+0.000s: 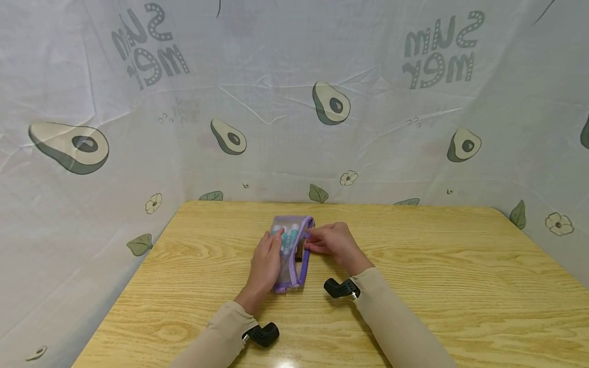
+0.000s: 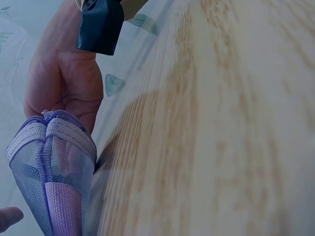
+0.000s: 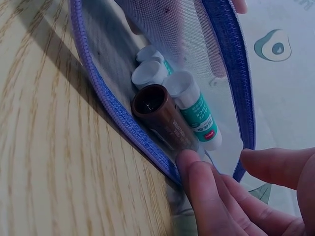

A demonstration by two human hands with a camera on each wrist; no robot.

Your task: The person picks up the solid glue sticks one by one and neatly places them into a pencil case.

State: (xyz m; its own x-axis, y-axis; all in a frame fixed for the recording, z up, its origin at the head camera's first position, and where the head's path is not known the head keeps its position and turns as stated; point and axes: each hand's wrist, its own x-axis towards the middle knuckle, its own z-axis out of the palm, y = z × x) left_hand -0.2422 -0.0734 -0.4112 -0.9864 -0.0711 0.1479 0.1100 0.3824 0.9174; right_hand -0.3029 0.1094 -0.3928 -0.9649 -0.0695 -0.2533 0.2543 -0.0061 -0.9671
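A purple-edged mesh zip pouch stands on the table, its unzipped mouth toward the right. My left hand holds it from the left, thumb along the mesh; in the left wrist view a fingertip shows beside the pouch's end. At the mouth, my right hand touches the zip edges with thumb and fingers apart. Through the opening I see several white-and-teal glue sticks and a brown tube with a hollow end. A right fingertip is close to the tube's lower end, and contact is unclear.
The pouch is on a wood-grain table. Behind and beside it hangs a pale curtain printed with avocados, leaves and lettering. Black wrist cameras sit on both sleeves, one at the left and one at the right.
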